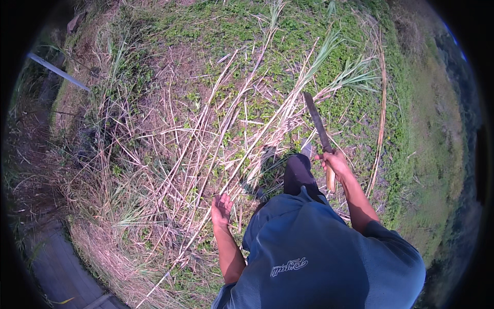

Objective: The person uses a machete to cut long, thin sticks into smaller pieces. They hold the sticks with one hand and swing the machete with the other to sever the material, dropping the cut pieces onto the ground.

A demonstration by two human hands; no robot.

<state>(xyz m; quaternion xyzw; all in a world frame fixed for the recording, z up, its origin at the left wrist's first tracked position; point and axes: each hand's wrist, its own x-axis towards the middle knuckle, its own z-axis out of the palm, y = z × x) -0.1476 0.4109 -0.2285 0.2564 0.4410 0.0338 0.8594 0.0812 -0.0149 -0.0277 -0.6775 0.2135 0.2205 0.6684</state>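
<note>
My right hand is wrapped round a machete. Its dark, long blade points forward and slightly left, and the pale wooden end of the handle shows below my fist. My left hand is open with the palm turned up and the fingers a little curled. A long, thin, pale stalk runs diagonally past its fingertips; whether they touch it I cannot tell. Ahead of my knee lie several cut cane-like stalks in a loose bundle, with green leafy tops at the far end.
Dry stalks and straw cover the ground on the left, among low green plants. A long curved stalk lies at the right. A paved strip runs at the lower left, and a pale pole shows at the upper left.
</note>
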